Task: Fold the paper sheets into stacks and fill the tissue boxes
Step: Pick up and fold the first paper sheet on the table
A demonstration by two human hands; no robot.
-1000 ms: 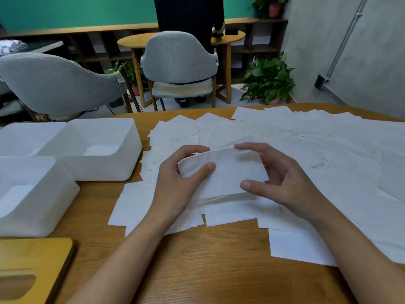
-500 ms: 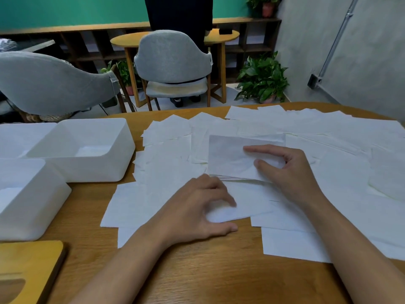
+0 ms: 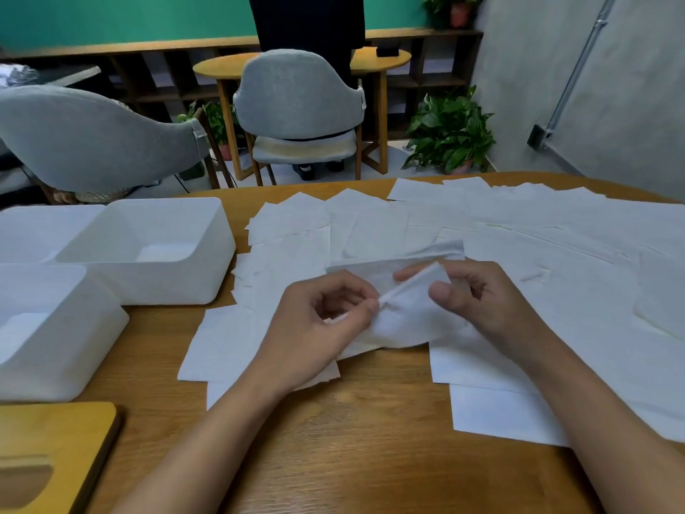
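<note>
1. The left hand (image 3: 322, 324) is narrowly closed: its thumb and forefinger pinch the left end of a folded edge of a paper sheet (image 3: 404, 320), and the other fingers are curled into the palm.
2. The right hand (image 3: 485, 302) grips the same sheet at its right part, with the thumb on top and the fingers curled behind it.
3. The sheet hangs crumpled between the 2 hands, just above the loose sheets (image 3: 556, 235) that cover the surface (image 3: 333, 439) under and beyond both hands.
4. 2 white tissue boxes stand open to the left of the left hand: the near box (image 3: 55, 365) and the far box (image 3: 166, 283), with a pale layer at the bottom of each.
5. A third box (image 3: 37, 231) further left is cut off by the frame edge.
6. The right fingertips are hidden behind the sheet. How many layers it has cannot be told.
7. A wooden lid (image 3: 55, 432) near the left forearm is cut off at the corner.
</note>
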